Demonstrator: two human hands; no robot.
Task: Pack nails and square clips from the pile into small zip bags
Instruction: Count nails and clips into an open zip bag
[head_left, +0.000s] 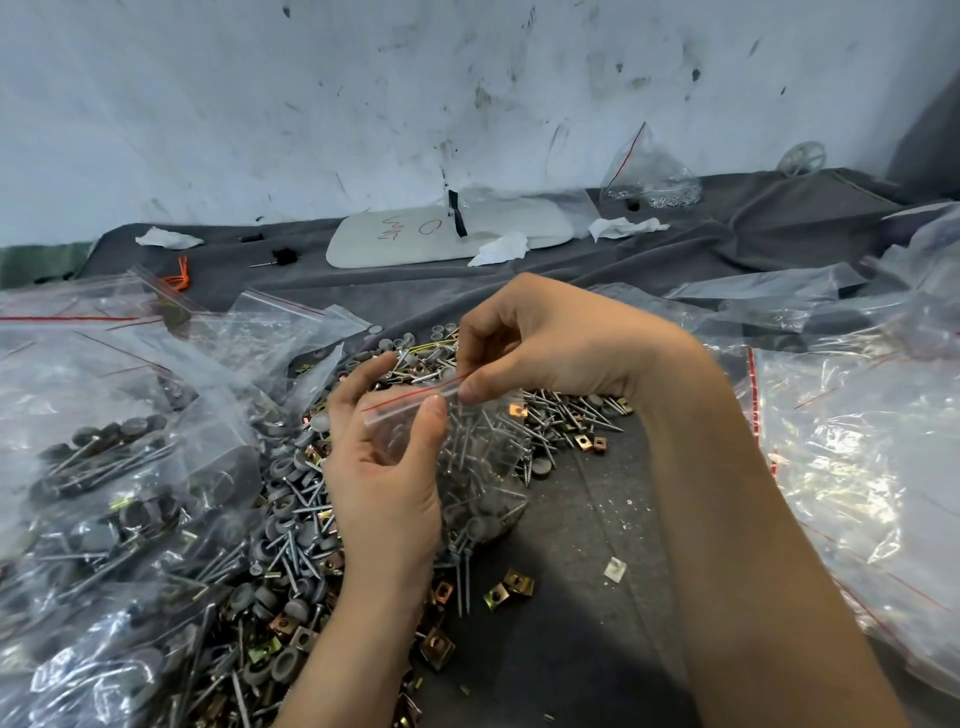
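On my feed the small clear plastic zip bag (470, 457), with a red line along its mouth, is held up off the tabletop. It sits over the middle of the dark grey cloth (597, 582) that covers the tabletop, just above the pile (296, 525). The bag bulges with long silvery nails (483, 441) lying crisscross inside and a few round grey caps low down. I cannot tell whether its mouth is sealed. The left hand (384, 467) grips the bag's left side, with the thumb flat across the front just under the red line and the fingers curled round behind the plastic. The right hand (550, 343) comes in from above and pinches the right end of the zip strip between thumb and bent forefinger, its other fingers folded toward the palm. The pile is a loose heap of nails, grey caps and brass-coloured square clips (506, 590), spreading from the middle of the tabletop to its near edge. A few clips lie apart on bare cloth, just right of the left wrist. Filled clear bags (104, 467) crowd the left edge and slack clear bags (857, 441) are heaped along the right. At the far edge, below a scuffed white wall (311, 104), lie a flat white rounded panel (415, 244) and crumpled white tissues (501, 249).
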